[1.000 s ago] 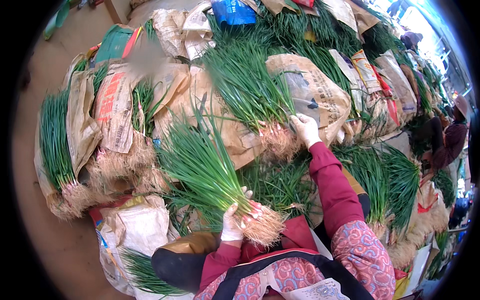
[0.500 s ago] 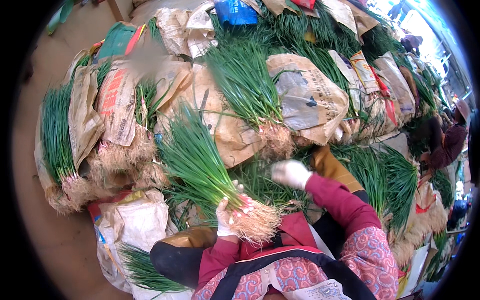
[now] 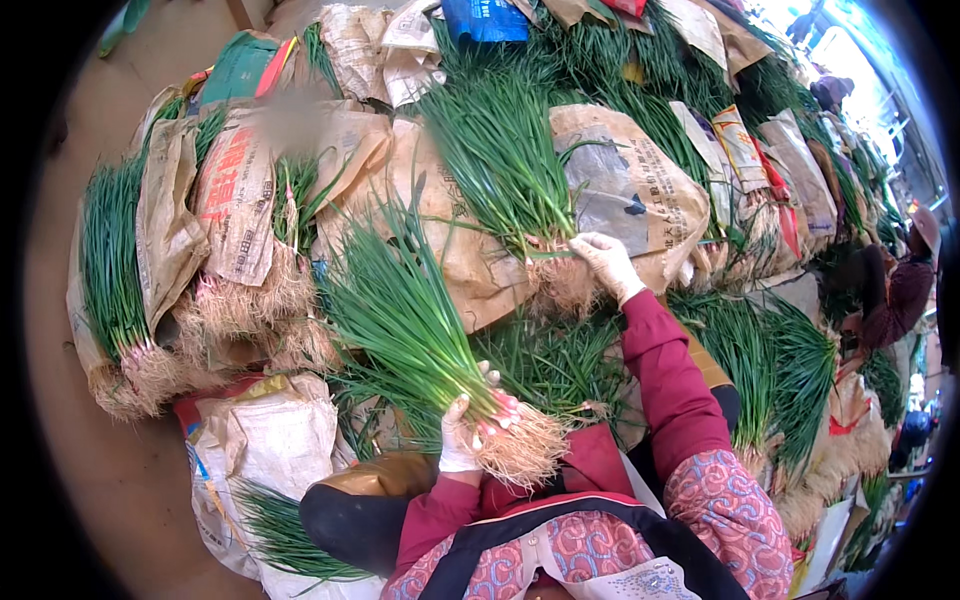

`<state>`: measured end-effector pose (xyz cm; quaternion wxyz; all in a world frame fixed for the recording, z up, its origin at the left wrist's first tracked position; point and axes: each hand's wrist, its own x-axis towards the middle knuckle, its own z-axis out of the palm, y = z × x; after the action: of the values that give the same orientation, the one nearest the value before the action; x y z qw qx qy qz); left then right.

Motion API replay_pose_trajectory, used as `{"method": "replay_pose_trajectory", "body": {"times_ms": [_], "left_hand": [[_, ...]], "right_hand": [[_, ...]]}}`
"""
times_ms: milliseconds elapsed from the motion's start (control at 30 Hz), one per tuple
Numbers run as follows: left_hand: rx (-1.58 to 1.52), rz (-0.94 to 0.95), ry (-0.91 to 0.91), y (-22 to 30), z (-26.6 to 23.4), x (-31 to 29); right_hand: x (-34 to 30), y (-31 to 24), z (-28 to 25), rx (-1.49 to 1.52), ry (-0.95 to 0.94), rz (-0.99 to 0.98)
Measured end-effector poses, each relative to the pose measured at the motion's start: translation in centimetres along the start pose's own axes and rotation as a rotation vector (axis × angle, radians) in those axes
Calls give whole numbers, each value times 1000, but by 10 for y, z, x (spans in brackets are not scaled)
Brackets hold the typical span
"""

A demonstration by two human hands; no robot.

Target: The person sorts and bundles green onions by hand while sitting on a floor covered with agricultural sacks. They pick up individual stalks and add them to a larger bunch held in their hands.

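Floor: a smooth brown floor (image 3: 135, 475) ran along the left side, its tone lighter toward the upper left;
Post: a narrow reddish-brown post-like piece (image 3: 240, 12) stood at the upper left, cut off by the top edge;
Far right: a blue-grey structure with thin slanting bars (image 3: 905, 120) rose there, whether wall or roof unclear;
Light: a bluish-white glare (image 3: 838, 50) washed out the upper right; the left was softer and dimmer

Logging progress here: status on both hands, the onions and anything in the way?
Left hand gripping green onion bunch near its roots. Right hand at root end of second bunch, grip unclear. Loose greens nearby, not blocking right hand.
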<state>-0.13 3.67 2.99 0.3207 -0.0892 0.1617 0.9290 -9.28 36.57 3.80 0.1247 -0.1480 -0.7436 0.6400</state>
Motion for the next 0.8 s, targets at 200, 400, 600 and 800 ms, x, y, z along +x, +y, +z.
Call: {"method": "replay_pose_trajectory", "body": {"times_ms": [200, 400, 600, 800], "left_hand": [[-17, 11, -35, 1, -1, -2], [-2, 49, 15, -3, -4, 0], [-16, -32, -70, 7, -7, -5], [-1, -16, 6, -1, 3, -3]], "right_hand": [[-30, -7, 1, 95, -246, 593], [-53, 24, 6, -607, -338, 265], [-85, 9, 51, -555, -156, 88], [-74, 97, 84, -820, -118, 411]]}}
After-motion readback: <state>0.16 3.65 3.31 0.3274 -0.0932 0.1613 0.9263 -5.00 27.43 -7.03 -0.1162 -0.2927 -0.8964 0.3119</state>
